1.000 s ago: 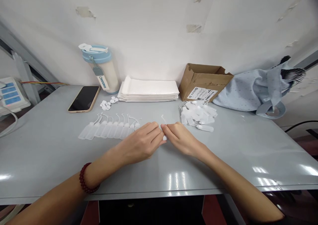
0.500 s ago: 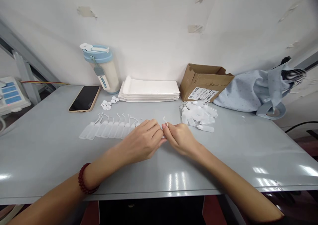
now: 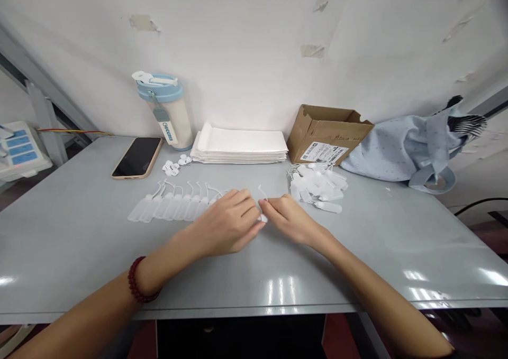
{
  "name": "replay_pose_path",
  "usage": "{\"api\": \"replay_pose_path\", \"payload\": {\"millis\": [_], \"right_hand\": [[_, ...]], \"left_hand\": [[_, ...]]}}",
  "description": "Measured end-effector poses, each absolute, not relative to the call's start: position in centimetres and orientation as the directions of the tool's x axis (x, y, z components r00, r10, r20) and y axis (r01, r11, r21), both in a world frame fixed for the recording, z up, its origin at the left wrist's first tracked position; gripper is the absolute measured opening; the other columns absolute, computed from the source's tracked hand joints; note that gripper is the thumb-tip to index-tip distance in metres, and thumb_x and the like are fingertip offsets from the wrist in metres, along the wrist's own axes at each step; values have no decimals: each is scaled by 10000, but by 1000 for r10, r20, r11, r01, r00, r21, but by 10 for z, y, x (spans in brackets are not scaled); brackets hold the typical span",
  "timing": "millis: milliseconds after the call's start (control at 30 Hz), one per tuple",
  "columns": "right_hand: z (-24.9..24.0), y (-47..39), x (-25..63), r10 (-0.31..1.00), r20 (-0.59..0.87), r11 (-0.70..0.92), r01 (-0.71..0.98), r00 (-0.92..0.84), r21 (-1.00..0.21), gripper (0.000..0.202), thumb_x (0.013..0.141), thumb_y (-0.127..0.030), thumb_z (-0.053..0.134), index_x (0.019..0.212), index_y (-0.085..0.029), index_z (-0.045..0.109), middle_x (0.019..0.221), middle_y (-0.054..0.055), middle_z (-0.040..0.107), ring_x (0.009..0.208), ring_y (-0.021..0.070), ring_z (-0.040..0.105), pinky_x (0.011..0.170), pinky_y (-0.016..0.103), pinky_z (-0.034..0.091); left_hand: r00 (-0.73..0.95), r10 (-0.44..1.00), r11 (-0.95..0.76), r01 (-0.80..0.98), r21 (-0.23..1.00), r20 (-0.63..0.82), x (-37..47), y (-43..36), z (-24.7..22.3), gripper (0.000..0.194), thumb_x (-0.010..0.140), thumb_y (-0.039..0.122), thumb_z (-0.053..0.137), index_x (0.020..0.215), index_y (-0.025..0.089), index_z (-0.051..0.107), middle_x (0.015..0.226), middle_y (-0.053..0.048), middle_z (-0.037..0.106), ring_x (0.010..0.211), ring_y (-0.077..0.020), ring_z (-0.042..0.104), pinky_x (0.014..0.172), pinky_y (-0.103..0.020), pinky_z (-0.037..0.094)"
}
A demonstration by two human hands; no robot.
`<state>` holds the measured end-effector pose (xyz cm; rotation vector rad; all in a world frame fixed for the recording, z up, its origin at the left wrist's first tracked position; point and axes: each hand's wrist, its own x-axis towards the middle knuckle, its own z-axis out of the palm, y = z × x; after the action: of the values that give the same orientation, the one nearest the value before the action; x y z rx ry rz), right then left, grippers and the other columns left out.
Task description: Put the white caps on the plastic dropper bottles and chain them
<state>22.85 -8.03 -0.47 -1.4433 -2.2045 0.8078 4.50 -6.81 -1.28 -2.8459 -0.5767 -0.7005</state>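
Observation:
My left hand (image 3: pixel 232 222) is closed, its thumb and fingertips pinching a small white round piece (image 3: pixel 262 218). Touching or nearly touching it, my right hand (image 3: pixel 291 219) pinches a thin white cord (image 3: pixel 262 191) whose free end sticks up. Any more of the held item is hidden by the fingers. Left of my hands lies a row of translucent white tags (image 3: pixel 170 206) with cords pointing away from me. Behind my right hand is a loose pile of similar tags (image 3: pixel 317 183). Several small white round pieces (image 3: pixel 171 167) sit near the phone.
On the grey table (image 3: pixel 222 290) are a phone (image 3: pixel 137 158), a blue-lidded bottle (image 3: pixel 174 116), a stack of white envelopes (image 3: pixel 240 145) and an open cardboard box (image 3: pixel 325 137). A light blue cloth bag (image 3: pixel 397 145) lies at the back right.
The white round piece now shows between my hands at my left fingertips, and more of the cord stands above my right fingertips. The camera view has shifted slightly.

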Motion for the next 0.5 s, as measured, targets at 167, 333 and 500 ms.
{"api": "replay_pose_path", "payload": {"millis": [167, 333, 500], "right_hand": [[-4, -61, 255, 959, 231, 233, 919, -163, -319, 392, 952, -374, 286, 601, -214, 353, 485, -23, 386, 452, 127, 363, 505, 275, 192], [2, -45, 287, 944, 327, -19, 997, 42, -72, 446, 972, -420, 237, 721, -174, 513, 606, 74, 581, 556, 198, 540, 501, 280, 201], [5, -38, 301, 947, 261, -189, 982, 187, -20, 510, 970, -476, 184, 866, -127, 542, 805, 149, 653, 708, 259, 625, 510, 286, 265]], "left_hand": [[664, 595, -781, 611, 130, 452, 8, -29, -8, 216, 889, 190, 414, 772, 151, 592, 720, -74, 610, 764, -213, 501, 707, -330, 422], [337, 905, -338, 940, -41, 259, -49, 4, 9, 267, 864, 244, 408, 879, 110, 639, 875, -151, 656, 934, -308, 475, 783, -390, 396], [189, 978, -188, 982, -24, 84, -74, 8, 11, 319, 862, 315, 419, 922, 102, 649, 824, -141, 655, 887, -318, 465, 729, -382, 400]]}}
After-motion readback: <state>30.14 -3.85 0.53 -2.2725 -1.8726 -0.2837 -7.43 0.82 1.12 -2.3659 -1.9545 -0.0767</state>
